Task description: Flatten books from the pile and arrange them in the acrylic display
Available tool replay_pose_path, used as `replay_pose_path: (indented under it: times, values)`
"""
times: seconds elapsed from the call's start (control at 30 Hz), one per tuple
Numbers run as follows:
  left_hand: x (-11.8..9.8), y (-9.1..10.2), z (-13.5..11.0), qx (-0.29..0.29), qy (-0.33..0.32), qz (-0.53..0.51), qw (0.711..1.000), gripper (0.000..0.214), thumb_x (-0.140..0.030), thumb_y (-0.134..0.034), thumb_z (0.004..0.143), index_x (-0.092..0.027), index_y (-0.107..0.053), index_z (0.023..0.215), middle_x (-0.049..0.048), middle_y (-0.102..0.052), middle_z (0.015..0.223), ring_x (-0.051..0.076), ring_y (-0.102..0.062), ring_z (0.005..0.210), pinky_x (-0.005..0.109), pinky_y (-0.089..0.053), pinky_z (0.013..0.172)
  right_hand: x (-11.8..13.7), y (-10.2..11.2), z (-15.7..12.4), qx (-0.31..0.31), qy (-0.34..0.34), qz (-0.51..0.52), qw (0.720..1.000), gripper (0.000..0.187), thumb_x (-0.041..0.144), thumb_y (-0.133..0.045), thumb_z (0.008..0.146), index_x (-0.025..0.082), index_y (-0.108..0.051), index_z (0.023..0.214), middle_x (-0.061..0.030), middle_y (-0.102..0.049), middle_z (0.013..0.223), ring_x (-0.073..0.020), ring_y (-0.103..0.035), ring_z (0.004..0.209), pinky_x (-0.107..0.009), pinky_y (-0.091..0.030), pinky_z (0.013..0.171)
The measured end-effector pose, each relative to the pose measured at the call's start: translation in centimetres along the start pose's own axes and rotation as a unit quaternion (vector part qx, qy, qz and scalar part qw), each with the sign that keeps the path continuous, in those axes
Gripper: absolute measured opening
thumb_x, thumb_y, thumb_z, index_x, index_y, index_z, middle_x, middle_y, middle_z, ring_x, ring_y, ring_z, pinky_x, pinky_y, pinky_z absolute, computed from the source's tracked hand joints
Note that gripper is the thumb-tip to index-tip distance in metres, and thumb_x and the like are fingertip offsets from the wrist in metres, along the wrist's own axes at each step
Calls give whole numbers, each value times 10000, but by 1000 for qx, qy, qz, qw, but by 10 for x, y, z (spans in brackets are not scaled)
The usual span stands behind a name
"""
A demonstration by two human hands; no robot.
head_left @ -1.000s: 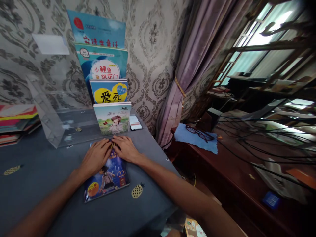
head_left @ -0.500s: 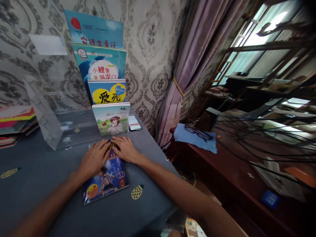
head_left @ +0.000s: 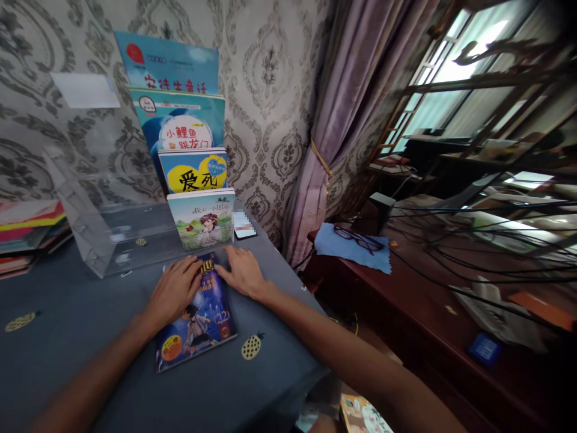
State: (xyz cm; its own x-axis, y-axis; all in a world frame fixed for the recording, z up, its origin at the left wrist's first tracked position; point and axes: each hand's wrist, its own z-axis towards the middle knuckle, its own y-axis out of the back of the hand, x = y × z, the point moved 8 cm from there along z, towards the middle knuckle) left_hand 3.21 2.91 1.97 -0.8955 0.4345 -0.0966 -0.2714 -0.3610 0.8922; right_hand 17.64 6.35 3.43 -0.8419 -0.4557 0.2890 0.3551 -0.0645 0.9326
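A dark blue comic book point(head_left: 208, 313) lies face up on the grey tablecloth point(head_left: 252, 391), its cover showing a cartoon figure and the number 22. Flat across its upper left part rests my left hand point(head_left: 178, 287), fingers stretched out together. My right hand point(head_left: 244, 273) is at the book's upper right edge, thumb near the cover and fingers extended beyond it; whether it touches the book I cannot tell. Just behind the hands, a pale green book with a girl on its cover point(head_left: 202, 222) stands upright at the front of a clear tiered rack point(head_left: 97, 240).
More upright books, one with a yellow heart point(head_left: 193, 171) and a teal one point(head_left: 183, 120), rise behind in the rack. A phone-like item point(head_left: 244, 225) lies to its right. Colourful papers point(head_left: 31, 225) are stacked at left. A red-brown desk point(head_left: 360, 288) holds glasses on a blue cloth point(head_left: 349, 248) and cables.
My right hand has slid right, off the top of the comic book, uncovering more of its title. The left hand stays on the cover. The view has shifted slightly.
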Motion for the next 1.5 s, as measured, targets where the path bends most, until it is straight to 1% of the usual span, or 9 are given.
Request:
replay_pose_path:
  times: [0.1, 0.27, 0.53, 0.77, 0.97, 1.03, 1.13, 1.23, 1.5]
  values:
    - [0, 0, 0, -1, -2, -2, 1000, 411, -331, -357, 1007, -183, -659, 1245, 146, -670, 1329, 306, -611, 1261, 509, -488, 1065, -6, 2, 5, 1, -8, 0, 1000, 495, 431, -529, 1006, 92, -522, 1367, -186, -692, 1222, -322, -604, 1151, -453, -440, 969]
    - [0, 1, 0, -2, 6, -2, 1000, 431, -351, -353, 1007, -173, -665, 1245, 158, -672, 1321, 319, -611, 1252, 519, -485, 1067, -1, -5, 8, 24, 71, 58, 995, 491, 310, -480, 1027, 148, -413, 1486, -131, -663, 1325, -264, -561, 1209, -424, -424, 1006]
    - [2, 0, -1, -9, 11, -2, 1000, 427, -349, -357, 1002, -186, -673, 1238, 148, -674, 1324, 313, -615, 1243, 517, -491, 1059, -30, 6, -3, 0, 7, -40, 999, 373, 233, -467, 1002, 141, -547, 1354, -161, -668, 1283, -315, -555, 1170, -456, -452, 967]
    - [3, -2, -2, 1, 8, 13, 1000, 432, -344, -342, 1013, -184, -666, 1249, 142, -666, 1346, 304, -611, 1253, 510, -492, 1048, -51, 22, -34, -6, -45, -118, 992, 299, 253, -503, 986, 103, -637, 1208, -208, -654, 1215, -344, -569, 1151, -467, -455, 962]
    - [1, 1, 0, 15, 13, -8, 1000, 456, -358, -322, 1026, -150, -659, 1254, 156, -661, 1350, 313, -602, 1265, 522, -467, 1073, -29, 10, -36, 26, 15, 125, 992, 321, 216, -476, 999, 173, -637, 1273, -47, -748, 943, -194, -668, 838, -307, -489, 797]
    - [3, 3, 0, 12, 16, -27, 999, 444, -356, -330, 1027, -154, -664, 1238, 146, -673, 1335, 298, -608, 1260, 510, -461, 1087, -14, 8, -22, 9, 43, 166, 985, 325, 207, -483, 995, 174, -633, 1282, -49, -754, 988, -189, -670, 877, -307, -492, 828]
    - [4, 5, 0, 7, 13, -47, 999, 421, -325, -349, 1021, -137, -669, 1218, 147, -696, 1287, 288, -621, 1240, 489, -465, 1092, 17, -3, 0, 6, 120, 184, 975, 343, 156, -494, 976, 179, -621, 1294, -74, -722, 1207, -201, -633, 1110, -343, -466, 985]
    - [4, 5, 1, 5, 8, -50, 999, 382, -283, -380, 1002, -135, -669, 1203, 149, -706, 1255, 293, -626, 1226, 488, -477, 1081, 37, -19, 15, 25, 164, 153, 974, 348, 140, -496, 972, 169, -613, 1299, -98, -683, 1291, -225, -585, 1212, -397, -433, 1056]
    - [3, 4, 1, -5, 1, -40, 999, 320, -250, -420, 978, -160, -673, 1151, 136, -713, 1219, 296, -638, 1188, 500, -495, 1054, 29, -27, 17, -11, 122, 121, 985, 313, 234, -555, 971, 187, -607, 1276, -103, -658, 1305, -250, -554, 1240, -423, -444, 1039]
